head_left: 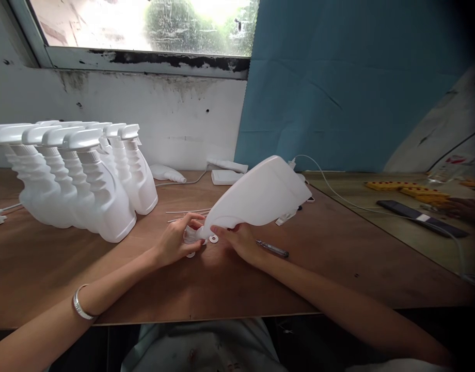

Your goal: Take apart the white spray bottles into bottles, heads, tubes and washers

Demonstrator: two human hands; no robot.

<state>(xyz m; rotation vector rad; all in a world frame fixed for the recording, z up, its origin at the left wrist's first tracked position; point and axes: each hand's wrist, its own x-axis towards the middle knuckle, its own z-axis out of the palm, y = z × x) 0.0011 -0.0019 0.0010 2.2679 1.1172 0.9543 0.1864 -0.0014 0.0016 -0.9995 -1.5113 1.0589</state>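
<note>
A white plastic spray bottle (260,194) is tilted over the table, its base up to the right and its neck down to the left. My right hand (241,240) grips it from below near the neck. The fingers of my left hand (179,240) curl round the neck end, where something translucent shows between them; its exact shape is partly hidden. Below the neck lies a small white ring (213,239), and another white ring (190,254) is by my left fingertips. A slim screwdriver-like tool (274,249) rests right of my right hand. Thin white tubes (187,212) lie behind my left hand.
Several white spray bottles (113,201) with trigger heads stand grouped at the left. An empty-looking white bottle (168,173) lies near the wall beside a white box (225,177). On the right table are a dark phone (421,218), yellow pieces (408,188), and another person's hand (468,209).
</note>
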